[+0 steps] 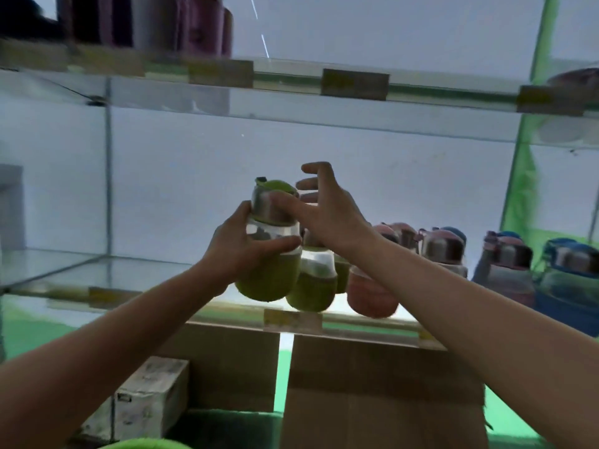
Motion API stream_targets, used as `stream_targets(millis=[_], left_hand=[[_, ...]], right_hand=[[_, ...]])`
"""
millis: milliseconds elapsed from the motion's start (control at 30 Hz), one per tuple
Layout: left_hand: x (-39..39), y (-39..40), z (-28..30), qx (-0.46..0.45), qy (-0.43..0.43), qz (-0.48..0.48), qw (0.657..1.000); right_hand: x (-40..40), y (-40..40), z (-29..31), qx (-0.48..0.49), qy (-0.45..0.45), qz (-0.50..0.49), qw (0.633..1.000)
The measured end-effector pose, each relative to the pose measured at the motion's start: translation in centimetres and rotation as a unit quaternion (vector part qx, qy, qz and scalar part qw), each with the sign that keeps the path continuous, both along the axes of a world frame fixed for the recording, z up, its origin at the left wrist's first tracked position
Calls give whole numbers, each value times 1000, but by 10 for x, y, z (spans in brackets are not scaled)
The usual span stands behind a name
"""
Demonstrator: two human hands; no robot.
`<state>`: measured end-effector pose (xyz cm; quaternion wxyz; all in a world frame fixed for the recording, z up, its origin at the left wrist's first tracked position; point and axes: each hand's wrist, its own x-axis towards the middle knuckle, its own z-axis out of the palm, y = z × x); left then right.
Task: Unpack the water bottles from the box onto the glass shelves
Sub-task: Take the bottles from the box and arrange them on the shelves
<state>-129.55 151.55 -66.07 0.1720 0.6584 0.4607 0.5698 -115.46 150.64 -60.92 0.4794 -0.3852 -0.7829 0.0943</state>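
Centre of the frame, the left hand is gripping a green water bottle around its clear middle, fingers and thumb wrapped round it, holding it up above the front edge of the lower glass shelf. The right hand is reaching in from the right with fingers spread wide, its thumb lying against the bottle's silver collar, the other fingers fanned out behind the green lid; it is not clasping anything. Just right of the held bottle, a second green bottle is standing on the shelf, then a pink bottle, more pink-lidded ones behind, and blue bottles at the right edge. The upper glass shelf is running across the top, with dark purple containers on it at upper left. Cardboard boxes are sitting below the shelf in the lower middle of the frame.
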Motion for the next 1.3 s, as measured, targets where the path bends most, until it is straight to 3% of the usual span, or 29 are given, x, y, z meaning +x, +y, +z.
stream_targets(millis=[500,600,767,1033,1300], left_hand=[[-24,74,-43,-73,-24,83,994],[-24,73,-39,-90,5,105,990],[-14,52,-12,24,36,195,980],[63,11,21,102,55,126,985],[186,6,19,126,45,15,991]], right_hand=[[22,16,-4,-1,-29,-38,999],[33,15,-6,-7,-27,-40,999],[54,13,-7,-9,-22,-35,999],[102,1,-12,10,-4,-61,998],[209,-22,-26,-12,44,-128,991]])
